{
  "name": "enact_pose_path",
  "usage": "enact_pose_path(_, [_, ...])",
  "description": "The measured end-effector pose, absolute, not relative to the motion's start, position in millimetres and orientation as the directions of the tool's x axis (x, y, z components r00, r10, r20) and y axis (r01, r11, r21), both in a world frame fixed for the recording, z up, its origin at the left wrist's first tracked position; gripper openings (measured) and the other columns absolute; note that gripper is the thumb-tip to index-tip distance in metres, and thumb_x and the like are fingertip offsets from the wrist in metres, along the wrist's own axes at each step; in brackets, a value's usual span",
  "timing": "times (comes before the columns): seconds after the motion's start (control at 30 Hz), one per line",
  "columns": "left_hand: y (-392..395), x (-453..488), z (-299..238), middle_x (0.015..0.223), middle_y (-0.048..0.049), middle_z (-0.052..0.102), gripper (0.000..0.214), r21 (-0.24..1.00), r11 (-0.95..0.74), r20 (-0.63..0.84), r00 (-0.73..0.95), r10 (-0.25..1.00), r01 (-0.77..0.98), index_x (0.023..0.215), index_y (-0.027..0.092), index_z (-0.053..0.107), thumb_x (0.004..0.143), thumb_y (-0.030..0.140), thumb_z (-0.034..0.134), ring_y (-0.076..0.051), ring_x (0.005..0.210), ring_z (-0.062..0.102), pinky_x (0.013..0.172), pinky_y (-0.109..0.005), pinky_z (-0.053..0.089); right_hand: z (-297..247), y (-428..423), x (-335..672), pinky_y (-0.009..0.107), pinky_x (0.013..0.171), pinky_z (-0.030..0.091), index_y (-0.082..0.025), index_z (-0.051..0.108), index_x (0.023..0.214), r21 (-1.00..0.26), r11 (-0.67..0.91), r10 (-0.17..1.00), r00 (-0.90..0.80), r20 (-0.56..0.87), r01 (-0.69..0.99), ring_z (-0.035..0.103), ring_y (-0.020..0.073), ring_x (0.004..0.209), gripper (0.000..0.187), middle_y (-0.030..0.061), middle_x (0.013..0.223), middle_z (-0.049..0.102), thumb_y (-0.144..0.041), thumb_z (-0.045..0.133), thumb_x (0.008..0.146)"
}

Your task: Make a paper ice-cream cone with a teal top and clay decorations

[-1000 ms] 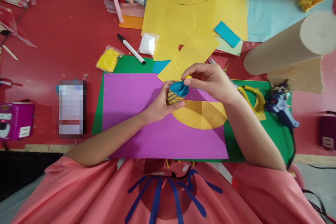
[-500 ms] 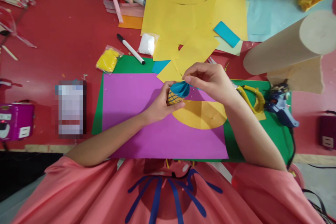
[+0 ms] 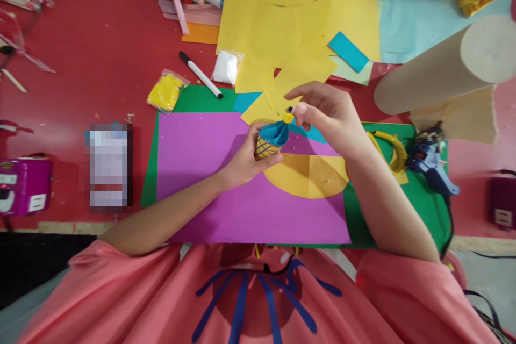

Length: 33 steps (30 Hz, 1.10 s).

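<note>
My left hand is closed around a small yellow paper cone with a blue grid, holding it above the purple sheet. Teal paper is tucked into the cone's top. My right hand pinches the upper edge of that teal paper, where a small yellow bit shows at its fingertips. A yellow half-circle of paper lies on the purple sheet just under both hands.
A green sheet lies under the purple one. Yellow-handled scissors and a blue glue gun rest at right, below a cardboard roll. Yellow sheets, a black-capped marker, small bags and pens lie beyond.
My right hand has lifted a little up and to the right, drawing the teal paper's top to a point. My left hand keeps the cone in the same place.
</note>
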<state>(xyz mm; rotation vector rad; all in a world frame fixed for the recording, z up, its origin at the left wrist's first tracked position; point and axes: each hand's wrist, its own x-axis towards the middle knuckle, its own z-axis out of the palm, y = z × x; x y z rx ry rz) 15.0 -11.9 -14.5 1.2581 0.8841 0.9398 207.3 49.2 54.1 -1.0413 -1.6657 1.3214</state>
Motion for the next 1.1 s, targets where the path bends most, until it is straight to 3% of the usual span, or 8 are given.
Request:
enact_pose_path(0.3, [-12, 14, -18, 0.082, 0.0052, 0.057, 0.051, 0.995, 0.077, -0.052, 0.353, 0.934, -0.057, 0.116, 0.028, 0.037, 0.082, 0.04, 0.073, -0.008, 0.071, 0.059, 0.07, -0.023, 0.051, 51, 49, 206, 0.025, 0.058, 0.05, -0.017, 0.067, 0.089, -0.991, 0.096, 0.912, -0.407, 0.051, 0.091, 0.058, 0.0095, 0.062, 0.01, -0.0014, 0.072, 0.06, -0.025, 0.071, 0.084])
enact_pose_path(0.43, [-12, 15, -16, 0.083, 0.006, 0.057, 0.051, 0.991, 0.109, -0.076, 0.357, 0.931, -0.074, 0.115, 0.029, 0.037, 0.081, 0.04, 0.073, -0.005, 0.062, 0.056, 0.059, -0.02, 0.049, 52, 48, 206, 0.025, 0.06, 0.051, -0.018, 0.066, 0.093, -0.991, 0.081, 0.913, -0.406, 0.032, 0.103, 0.058, 0.0105, 0.064, 0.011, -0.002, 0.071, 0.058, -0.024, 0.07, 0.085])
enact_pose_path(0.7, [-12, 16, -6, 0.068, 0.0074, 0.058, 0.049, 0.968, 0.203, -0.128, 0.405, 0.906, -0.148, 0.11, 0.023, 0.044, 0.084, 0.058, 0.065, -0.004, 0.04, 0.049, 0.037, -0.018, 0.035, 50, 51, 208, 0.026, 0.062, 0.05, -0.023, 0.058, 0.113, -0.992, 0.06, 0.902, -0.431, 0.007, 0.109, 0.059, 0.0102, 0.066, 0.028, -0.002, 0.081, 0.059, -0.037, 0.066, 0.09])
enact_pose_path(0.83, [-10, 14, -15, 0.087, 0.0007, 0.066, 0.047, 0.962, 0.134, -0.058, 0.303, 0.951, -0.236, 0.118, 0.026, 0.046, 0.091, 0.064, 0.049, -0.006, 0.045, 0.055, 0.038, -0.02, 0.04, 49, 48, 205, 0.027, 0.067, 0.052, -0.02, 0.055, 0.117, -0.988, -0.012, 0.834, -0.544, -0.094, 0.152, 0.064, 0.0138, 0.076, 0.047, 0.0021, 0.091, 0.064, -0.047, 0.071, 0.083])
enact_pose_path(0.9, [-9, 16, -21, 0.107, -0.0028, 0.066, 0.044, 0.968, 0.085, -0.034, 0.212, 0.977, -0.238, 0.126, 0.031, 0.043, 0.093, 0.06, 0.049, -0.008, 0.057, 0.063, 0.047, -0.022, 0.049, 45, 44, 200, 0.03, 0.072, 0.054, -0.019, 0.055, 0.117, -0.983, -0.045, 0.82, -0.556, -0.137, 0.176, 0.066, 0.0174, 0.085, 0.056, 0.0049, 0.099, 0.066, -0.051, 0.077, 0.076])
enact_pose_path(0.97, [-7, 18, -24, 0.13, -0.0053, 0.058, 0.049, 0.972, 0.043, -0.006, 0.158, 0.987, -0.232, 0.134, 0.036, 0.037, 0.092, 0.056, 0.053, -0.016, 0.092, 0.07, 0.07, -0.028, 0.058, 39, 39, 192, 0.034, 0.078, 0.055, -0.02, 0.057, 0.112, -0.984, -0.058, 0.85, -0.509, -0.139, 0.171, 0.066, 0.0201, 0.092, 0.059, 0.007, 0.104, 0.067, -0.053, 0.08, 0.071])
enact_pose_path(1.03, [-7, 22, -24, 0.149, -0.0045, 0.045, 0.055, 0.972, 0.015, 0.026, 0.171, 0.985, -0.235, 0.141, 0.04, 0.03, 0.093, 0.053, 0.053, -0.022, 0.13, 0.055, 0.101, -0.038, 0.053, 32, 35, 184, 0.037, 0.084, 0.056, -0.02, 0.058, 0.108, -0.988, -0.059, 0.893, -0.435, -0.116, 0.142, 0.066, 0.0221, 0.097, 0.056, 0.0081, 0.107, 0.068, -0.054, 0.08, 0.07])
enact_pose_path(1.1, [-7, 24, -21, 0.157, -0.0029, 0.035, 0.058, 0.971, 0.018, 0.036, 0.222, 0.974, -0.237, 0.145, 0.041, 0.023, 0.095, 0.051, 0.051, -0.023, 0.146, 0.038, 0.117, -0.045, 0.038, 26, 32, 178, 0.039, 0.087, 0.055, -0.02, 0.058, 0.108, -0.992, -0.06, 0.923, -0.374, -0.096, 0.107, 0.066, 0.0237, 0.101, 0.053, 0.0083, 0.108, 0.069, -0.053, 0.079, 0.072])
